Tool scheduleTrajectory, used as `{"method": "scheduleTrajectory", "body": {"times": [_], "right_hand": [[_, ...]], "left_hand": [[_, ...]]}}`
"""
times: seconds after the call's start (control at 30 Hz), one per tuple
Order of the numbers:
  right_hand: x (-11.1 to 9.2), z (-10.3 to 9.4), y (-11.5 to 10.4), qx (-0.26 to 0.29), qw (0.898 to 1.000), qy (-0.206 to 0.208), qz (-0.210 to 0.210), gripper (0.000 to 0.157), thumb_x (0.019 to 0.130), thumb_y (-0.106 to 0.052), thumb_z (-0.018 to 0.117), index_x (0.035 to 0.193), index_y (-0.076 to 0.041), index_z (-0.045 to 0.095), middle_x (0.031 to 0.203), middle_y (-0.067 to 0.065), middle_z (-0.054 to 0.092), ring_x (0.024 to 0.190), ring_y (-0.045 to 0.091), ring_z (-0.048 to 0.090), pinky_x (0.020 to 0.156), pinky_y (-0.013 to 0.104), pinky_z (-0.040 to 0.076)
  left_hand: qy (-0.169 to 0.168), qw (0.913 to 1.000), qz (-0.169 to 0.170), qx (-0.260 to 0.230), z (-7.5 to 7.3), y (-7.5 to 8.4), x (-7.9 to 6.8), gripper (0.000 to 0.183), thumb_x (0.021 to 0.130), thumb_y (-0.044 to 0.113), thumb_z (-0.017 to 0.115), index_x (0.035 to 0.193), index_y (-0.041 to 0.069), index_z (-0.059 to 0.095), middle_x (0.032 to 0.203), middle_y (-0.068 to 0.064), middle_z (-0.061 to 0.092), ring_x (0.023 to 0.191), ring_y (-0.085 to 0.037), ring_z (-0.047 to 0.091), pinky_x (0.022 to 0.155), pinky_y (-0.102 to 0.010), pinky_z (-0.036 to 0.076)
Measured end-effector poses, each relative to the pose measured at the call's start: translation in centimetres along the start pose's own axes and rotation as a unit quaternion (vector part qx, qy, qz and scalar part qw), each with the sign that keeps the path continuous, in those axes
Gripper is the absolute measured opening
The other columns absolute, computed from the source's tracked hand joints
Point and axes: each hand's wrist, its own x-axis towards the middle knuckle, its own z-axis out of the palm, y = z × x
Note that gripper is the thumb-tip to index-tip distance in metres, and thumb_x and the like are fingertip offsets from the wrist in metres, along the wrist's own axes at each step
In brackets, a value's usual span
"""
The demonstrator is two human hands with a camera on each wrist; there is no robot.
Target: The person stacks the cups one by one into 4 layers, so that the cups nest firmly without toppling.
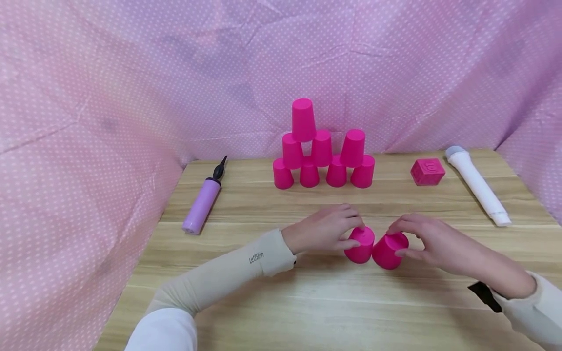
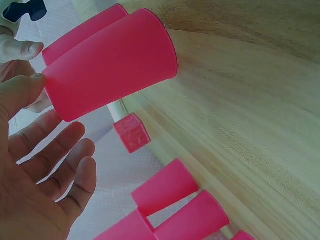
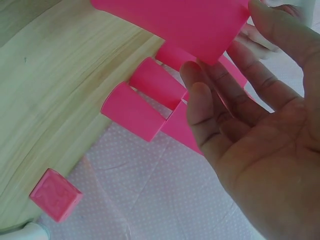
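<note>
Two upside-down pink cups stand side by side toward the front of the table. My left hand point(image 1: 330, 229) pinches the top of the left cup point(image 1: 360, 249) between thumb and fingers. With its thumb and fingertips my right hand point(image 1: 434, 243) holds the right cup point(image 1: 388, 253) near its closed end. In the left wrist view the near cup point(image 2: 112, 65) has the thumb at its narrow end, while the other fingers spread below. Behind both hands rises a stack of pink cups point(image 1: 322, 148): several in the bottom row, three above, and a single cup point(image 1: 304, 120) on top at the left.
A pink cube point(image 1: 428, 172) with raised markings lies at the back right, beside a white microphone-shaped object point(image 1: 477, 186). At the left is a purple hand pump point(image 1: 202, 204) with a black nozzle. Pink dotted cloth point(image 1: 246, 73) hangs behind the wooden table point(image 1: 246, 195).
</note>
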Motion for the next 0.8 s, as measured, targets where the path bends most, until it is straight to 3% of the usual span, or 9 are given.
{"method": "scheduleTrajectory", "body": {"times": [0.37,0.6,0.8], "right_hand": [[-0.4,0.03,0.0,0.022,1.0,0.015,-0.017,0.04,0.066,-0.014,0.085,0.1,-0.024,0.067,0.098,-0.018,0.059,0.088,0.004,0.058,0.075,0.02,0.047],[-0.48,0.15,0.08,0.03,0.999,0.008,-0.009,0.04,0.066,-0.013,0.085,0.101,-0.023,0.067,0.098,-0.019,0.059,0.088,0.003,0.059,0.073,0.024,0.05],[-0.56,0.12,0.18,0.024,1.0,0.008,-0.008,0.041,0.066,-0.013,0.085,0.101,-0.023,0.067,0.098,-0.019,0.058,0.087,0.003,0.058,0.073,0.025,0.05]], "left_hand": [[-0.005,0.9993,-0.016,-0.035,0.18,0.29,0.11,0.05,0.079,0.042,0.074,0.12,0.019,0.06,0.111,0.008,0.054,0.102,-0.003,0.045,0.086,-0.014,0.039],[-0.004,0.9973,-0.034,-0.065,0.49,0.39,0.24,0.05,0.075,0.042,0.078,0.116,0.02,0.058,0.108,0.011,0.053,0.098,-0.001,0.044,0.08,-0.012,0.04],[0.002,0.9978,-0.025,-0.061,0.67,0.39,0.35,0.049,0.076,0.041,0.077,0.116,0.019,0.058,0.108,0.01,0.052,0.098,0.0,0.044,0.08,-0.012,0.04]]}}
